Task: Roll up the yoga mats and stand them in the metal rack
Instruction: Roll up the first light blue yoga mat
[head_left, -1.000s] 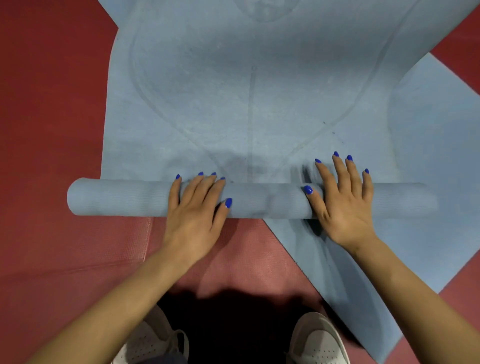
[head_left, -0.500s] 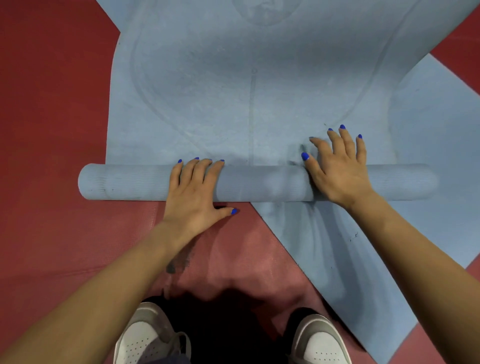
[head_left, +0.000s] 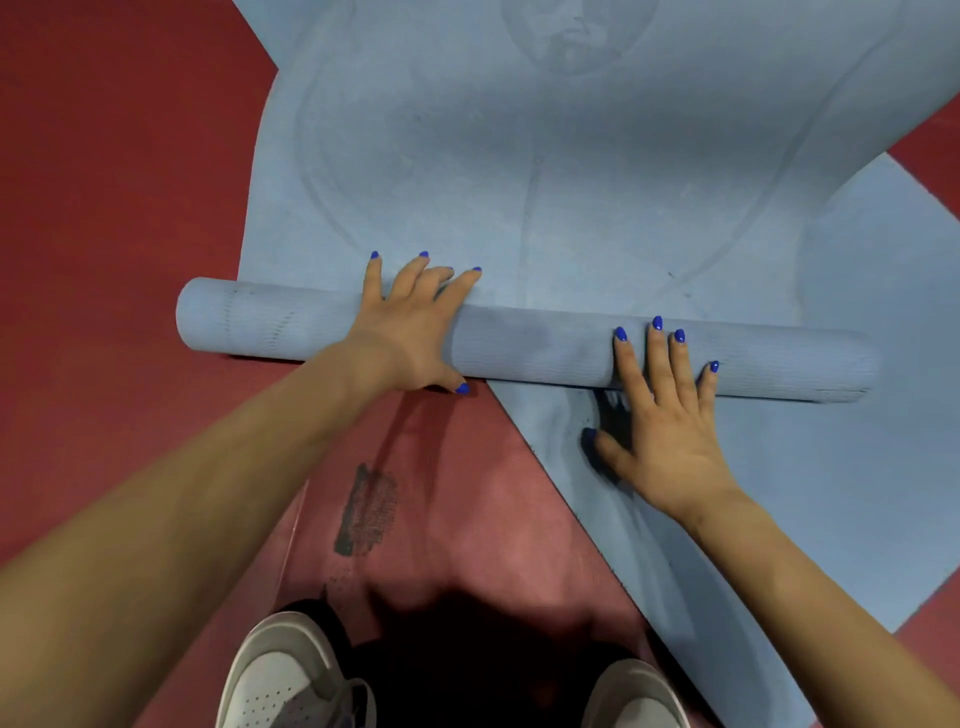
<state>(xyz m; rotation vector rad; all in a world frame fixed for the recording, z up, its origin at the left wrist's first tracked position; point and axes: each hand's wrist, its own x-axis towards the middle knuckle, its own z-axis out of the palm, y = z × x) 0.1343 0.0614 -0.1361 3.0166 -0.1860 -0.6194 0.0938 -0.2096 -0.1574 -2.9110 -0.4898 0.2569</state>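
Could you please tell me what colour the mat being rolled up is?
The yoga mat is light blue with faint line markings, seen in the head view.

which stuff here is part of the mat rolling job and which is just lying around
In the job:
- blue mat, partly rolled
- its roll
- left hand on the roll
- right hand, fingers on the roll
- second blue mat, flat underneath

Just there:
- red floor mats
- dark smudge
- white shoes

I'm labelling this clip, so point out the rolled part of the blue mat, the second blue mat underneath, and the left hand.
rolled part (head_left: 530, 343), head view, middle of roll.
second blue mat (head_left: 831, 519), head view, flat surface.
left hand (head_left: 410, 327), head view, back of hand.
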